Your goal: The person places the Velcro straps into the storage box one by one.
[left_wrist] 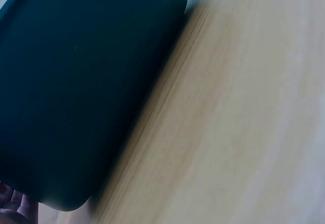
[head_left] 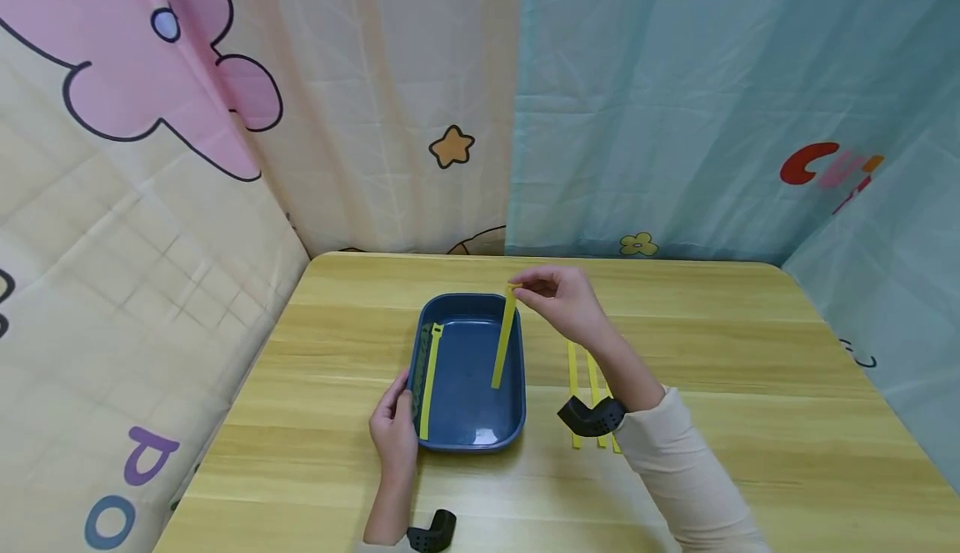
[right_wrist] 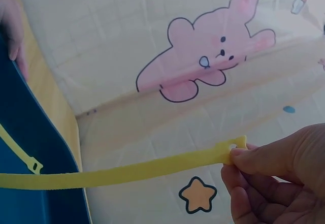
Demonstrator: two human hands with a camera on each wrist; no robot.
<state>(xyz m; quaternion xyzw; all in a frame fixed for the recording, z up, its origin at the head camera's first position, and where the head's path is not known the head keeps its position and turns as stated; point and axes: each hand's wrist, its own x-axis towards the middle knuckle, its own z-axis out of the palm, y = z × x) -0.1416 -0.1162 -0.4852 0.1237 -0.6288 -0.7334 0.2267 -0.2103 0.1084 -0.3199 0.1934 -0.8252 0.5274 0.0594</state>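
simply woodgrain table (head_left: 712,328) under tray (head_left: 461,378), curtains (head_left: 645,103) behind

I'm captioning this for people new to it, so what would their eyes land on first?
Probably the yellow strip that the right hand pinches by one end, over the right side of the blue tray. The left hand holds that tray's left side. Next comes the pink bear, large on the curtain at the head view's upper left.

Wood-grain table (head_left: 750,336) at 6 o'clock. Cream curtain (head_left: 375,169) hangs 8 to 12, pink bear print (head_left: 127,86) at 10, orange star (head_left: 452,148) at 12; blue curtain (head_left: 660,77) 1 to 3.
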